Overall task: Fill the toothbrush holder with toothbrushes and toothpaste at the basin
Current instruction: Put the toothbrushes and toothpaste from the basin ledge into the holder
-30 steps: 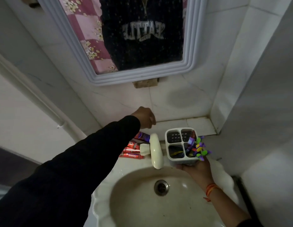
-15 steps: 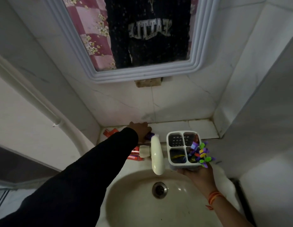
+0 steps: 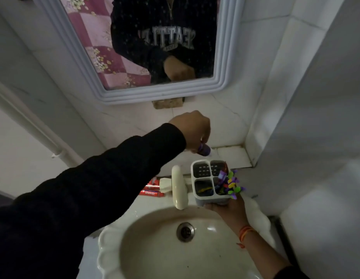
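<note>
My right hand (image 3: 228, 211) holds a white four-compartment toothbrush holder (image 3: 210, 181) from below at the back right of the basin (image 3: 159, 256). Colourful toothbrushes (image 3: 232, 184) stick out of its right compartments, and a yellow item lies in the front left one. My left hand (image 3: 192, 129) is raised above the ledge, to the upper left of the holder, and grips a purple toothpaste tube (image 3: 264, 152) whose white end points down to the right. Two or three red toothpaste tubes (image 3: 152, 191) lie on the basin's back rim, left of the tap.
A cream tap (image 3: 179, 190) stands between the red tubes and the holder. The drain (image 3: 185, 231) sits mid-bowl. A white-framed mirror (image 3: 155, 93) hangs above on the tiled wall. A tiled ledge (image 3: 231, 158) runs behind the basin, and a wall closes the right side.
My left hand was down at the tubes behind the tap; it has risen with the purple tube in its grip. The holder in my right hand has stayed put.
</note>
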`<state>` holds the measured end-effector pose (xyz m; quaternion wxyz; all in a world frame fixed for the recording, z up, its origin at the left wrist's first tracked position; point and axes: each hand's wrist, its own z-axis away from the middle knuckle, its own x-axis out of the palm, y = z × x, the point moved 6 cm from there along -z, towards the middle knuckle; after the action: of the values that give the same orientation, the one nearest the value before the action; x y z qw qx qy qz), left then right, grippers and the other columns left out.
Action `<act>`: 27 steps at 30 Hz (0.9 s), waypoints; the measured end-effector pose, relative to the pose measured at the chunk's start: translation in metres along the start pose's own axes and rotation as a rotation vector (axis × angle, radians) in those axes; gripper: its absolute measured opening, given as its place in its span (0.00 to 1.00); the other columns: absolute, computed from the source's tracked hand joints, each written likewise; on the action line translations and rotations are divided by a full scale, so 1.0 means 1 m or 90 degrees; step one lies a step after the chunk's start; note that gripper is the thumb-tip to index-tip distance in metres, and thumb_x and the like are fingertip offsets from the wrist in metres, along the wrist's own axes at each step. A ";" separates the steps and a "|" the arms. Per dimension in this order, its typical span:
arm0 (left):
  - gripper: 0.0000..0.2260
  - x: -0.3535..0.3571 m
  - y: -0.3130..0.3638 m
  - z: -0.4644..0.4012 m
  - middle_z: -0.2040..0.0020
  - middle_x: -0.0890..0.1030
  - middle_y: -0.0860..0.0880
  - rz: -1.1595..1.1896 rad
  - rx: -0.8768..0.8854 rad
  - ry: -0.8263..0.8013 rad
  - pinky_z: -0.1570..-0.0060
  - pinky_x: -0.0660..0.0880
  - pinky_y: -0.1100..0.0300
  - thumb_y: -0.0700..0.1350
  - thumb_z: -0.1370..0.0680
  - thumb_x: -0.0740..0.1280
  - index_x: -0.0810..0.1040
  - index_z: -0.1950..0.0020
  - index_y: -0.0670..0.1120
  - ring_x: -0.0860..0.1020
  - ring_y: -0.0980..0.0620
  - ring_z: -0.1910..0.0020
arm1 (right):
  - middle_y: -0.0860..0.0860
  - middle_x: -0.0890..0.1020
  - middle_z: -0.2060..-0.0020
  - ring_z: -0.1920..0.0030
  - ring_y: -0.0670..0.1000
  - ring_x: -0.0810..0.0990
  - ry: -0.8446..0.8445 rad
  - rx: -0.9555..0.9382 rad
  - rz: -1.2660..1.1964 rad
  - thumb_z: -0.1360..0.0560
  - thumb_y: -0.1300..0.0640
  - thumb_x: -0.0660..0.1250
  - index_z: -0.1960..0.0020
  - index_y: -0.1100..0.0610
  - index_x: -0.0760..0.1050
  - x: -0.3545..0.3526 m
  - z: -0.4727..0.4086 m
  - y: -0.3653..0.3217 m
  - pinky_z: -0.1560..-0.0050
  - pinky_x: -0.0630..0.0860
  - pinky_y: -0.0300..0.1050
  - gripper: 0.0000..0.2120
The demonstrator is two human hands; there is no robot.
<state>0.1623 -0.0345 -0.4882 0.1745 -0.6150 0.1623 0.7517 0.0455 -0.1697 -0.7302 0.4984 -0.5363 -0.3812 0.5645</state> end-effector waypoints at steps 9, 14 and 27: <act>0.14 0.031 0.046 -0.007 0.47 0.82 0.44 0.120 -0.037 0.013 0.60 0.77 0.59 0.40 0.29 0.77 0.83 0.45 0.44 0.81 0.47 0.55 | 0.39 0.87 0.51 0.45 0.39 0.84 0.010 -0.039 0.007 0.45 0.63 0.86 0.46 0.45 0.80 0.001 -0.002 -0.001 0.46 0.79 0.34 0.31; 0.13 0.056 0.046 -0.011 0.48 0.83 0.47 0.234 -0.048 0.002 0.59 0.74 0.60 0.46 0.26 0.75 0.84 0.42 0.45 0.81 0.49 0.54 | 0.39 0.87 0.53 0.47 0.35 0.82 0.011 -0.034 0.014 0.44 0.63 0.85 0.48 0.43 0.80 0.004 -0.002 0.004 0.48 0.77 0.29 0.30; 0.07 0.078 -0.086 0.017 0.57 0.88 0.47 0.313 -0.218 -0.020 0.50 0.82 0.61 0.41 0.25 0.72 0.88 0.49 0.43 0.85 0.55 0.61 | 0.46 0.84 0.49 0.42 0.50 0.81 0.039 -0.074 0.013 0.47 0.60 0.88 0.41 0.53 0.80 0.006 -0.009 0.013 0.40 0.75 0.47 0.36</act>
<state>0.1726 0.0542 -0.5644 -0.1165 -0.5662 0.1747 0.7971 0.0526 -0.1676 -0.7455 0.4723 -0.5852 -0.3921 0.5299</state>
